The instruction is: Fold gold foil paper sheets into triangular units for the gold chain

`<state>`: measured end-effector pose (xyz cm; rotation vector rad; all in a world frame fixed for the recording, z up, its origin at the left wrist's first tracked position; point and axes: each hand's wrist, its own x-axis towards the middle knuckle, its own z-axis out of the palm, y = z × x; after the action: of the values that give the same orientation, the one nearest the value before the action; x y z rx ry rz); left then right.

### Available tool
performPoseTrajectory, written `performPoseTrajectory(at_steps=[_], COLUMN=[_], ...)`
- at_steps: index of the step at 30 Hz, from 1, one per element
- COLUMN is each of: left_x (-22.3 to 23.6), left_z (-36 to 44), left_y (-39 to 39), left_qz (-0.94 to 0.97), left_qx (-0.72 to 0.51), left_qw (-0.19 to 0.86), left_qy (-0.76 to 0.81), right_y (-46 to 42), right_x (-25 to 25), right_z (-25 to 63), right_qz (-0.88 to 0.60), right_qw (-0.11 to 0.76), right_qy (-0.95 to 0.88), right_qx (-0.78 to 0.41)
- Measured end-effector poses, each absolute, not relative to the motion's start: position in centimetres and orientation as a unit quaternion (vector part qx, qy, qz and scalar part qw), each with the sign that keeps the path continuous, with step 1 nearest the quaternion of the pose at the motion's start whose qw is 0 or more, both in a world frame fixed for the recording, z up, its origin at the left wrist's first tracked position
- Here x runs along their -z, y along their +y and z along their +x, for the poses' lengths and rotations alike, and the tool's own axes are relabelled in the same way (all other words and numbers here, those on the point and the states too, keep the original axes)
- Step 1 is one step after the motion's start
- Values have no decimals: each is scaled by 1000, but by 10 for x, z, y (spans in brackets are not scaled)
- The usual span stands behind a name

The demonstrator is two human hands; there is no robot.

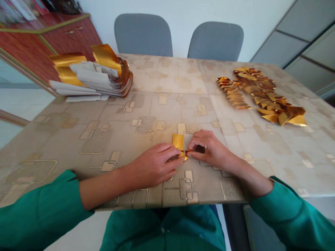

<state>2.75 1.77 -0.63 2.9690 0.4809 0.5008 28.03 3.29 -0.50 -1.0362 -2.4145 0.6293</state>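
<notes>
Near the table's front edge lies a small strip of gold foil paper (178, 142), its lower end partly folded. My left hand (158, 163) pinches the strip's lower left part between thumb and fingers. From the other side, my right hand (206, 146) grips the paper's lower right corner between thumb and index finger. A small gold fold shows between the two sets of fingertips; the rest of the fold is hidden under them.
A stack of bent gold and grey paper sheets (96, 80) stands at the table's back left. Several folded gold foil pieces (261, 92) lie in curved rows at the right. Two grey chairs (143, 35) stand behind the patterned table (125, 125). A reddish wooden cabinet (70, 38) is at the far left.
</notes>
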Motion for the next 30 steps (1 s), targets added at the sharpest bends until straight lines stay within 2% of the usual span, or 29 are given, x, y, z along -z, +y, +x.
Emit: performPoseTrajectory(at_steps=[17,23,30], left_x=[4,4,7], left_z=[28,28,28], left_y=[12,12,12], left_qz=[972,972,971], left_qx=[-130,-132,-137], left_qw=[56,57,38], left_qy=[186,187,191], right_y=[25,26,30], right_x=[3,10,7], right_z=[274,284,295], right_qz=[-476,-501,-488], right_qw=[205,229,241], right_qy=[-831,-815,-809], right_qx=[-201,-178,-222])
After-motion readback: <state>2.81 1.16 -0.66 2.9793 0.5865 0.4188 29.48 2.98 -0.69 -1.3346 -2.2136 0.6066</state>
